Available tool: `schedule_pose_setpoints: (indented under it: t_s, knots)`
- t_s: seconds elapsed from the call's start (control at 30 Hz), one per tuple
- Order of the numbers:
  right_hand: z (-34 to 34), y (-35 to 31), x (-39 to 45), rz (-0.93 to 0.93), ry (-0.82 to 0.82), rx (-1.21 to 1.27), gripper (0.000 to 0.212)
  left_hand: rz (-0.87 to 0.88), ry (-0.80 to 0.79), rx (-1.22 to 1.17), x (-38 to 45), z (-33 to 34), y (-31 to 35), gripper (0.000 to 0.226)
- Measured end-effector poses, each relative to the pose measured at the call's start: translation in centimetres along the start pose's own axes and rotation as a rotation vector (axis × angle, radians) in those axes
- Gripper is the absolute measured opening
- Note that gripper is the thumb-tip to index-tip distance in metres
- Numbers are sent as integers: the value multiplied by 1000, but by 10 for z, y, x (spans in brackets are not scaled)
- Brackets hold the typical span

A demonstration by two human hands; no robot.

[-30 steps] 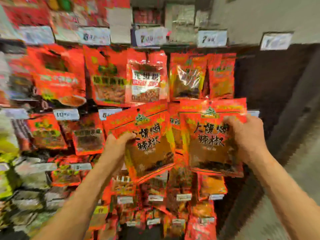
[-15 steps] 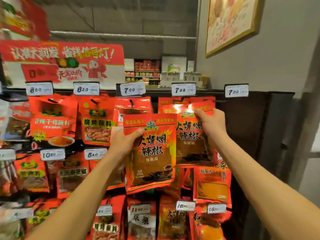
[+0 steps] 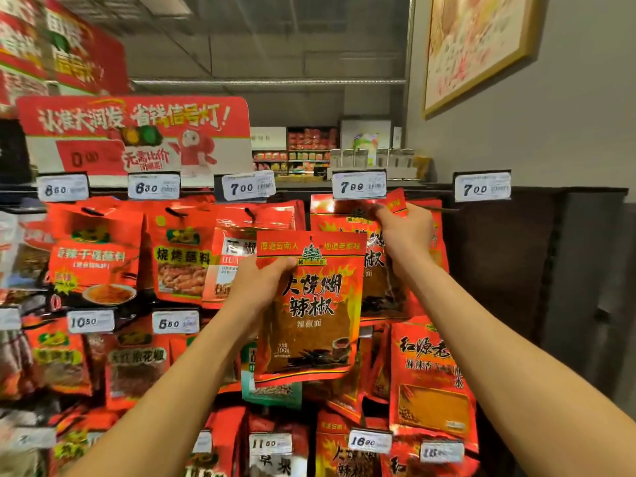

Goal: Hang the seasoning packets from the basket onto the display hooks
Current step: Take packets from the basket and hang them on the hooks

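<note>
My left hand (image 3: 261, 284) grips a red chili-powder packet (image 3: 309, 304) by its left edge and holds it upright in front of the rack. My right hand (image 3: 406, 228) pinches the top of a second identical packet (image 3: 382, 287) just under the 7.99 price tag (image 3: 359, 184), at the top row of hooks. The hook itself is hidden behind that tag and my fingers. Further right, a bare hook (image 3: 444, 210) sticks out under a 7.00 tag (image 3: 481, 187). The basket is not in view.
Red seasoning packets (image 3: 96, 249) hang in rows across the rack, with white price tags above each row. A red promotional sign (image 3: 137, 136) stands on top. A dark panel (image 3: 516, 270) and grey wall with a framed picture (image 3: 475, 46) lie to the right.
Both hands rose with their packets. My right hand lifted its packet from the middle rows to the top row under the 7.99 tag. The view tilted upward.
</note>
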State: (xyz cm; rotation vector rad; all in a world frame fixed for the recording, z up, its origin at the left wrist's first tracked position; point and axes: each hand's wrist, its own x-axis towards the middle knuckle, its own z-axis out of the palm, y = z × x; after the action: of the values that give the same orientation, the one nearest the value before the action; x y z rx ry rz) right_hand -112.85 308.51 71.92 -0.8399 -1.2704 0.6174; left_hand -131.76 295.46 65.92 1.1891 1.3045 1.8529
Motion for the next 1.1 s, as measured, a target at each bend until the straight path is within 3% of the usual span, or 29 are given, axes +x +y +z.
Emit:
schedule_pose_setpoints:
  t_s: [0.27,0.47,0.73,1.1]
  knots:
    - [-6,-6,-2,-137,30,-201,43,19,-20,-25,-3,7,9,9]
    - [-1,-11,-3,-134,45,-310,41,11,-48,-53,-10,7,11,8]
    - [20,6,17,114,-7,-281,29,6,-27,-51,-5,5,11,8]
    - [56,38,65,273,-110,-183,23,7,-18,-66,15,19,-1,8]
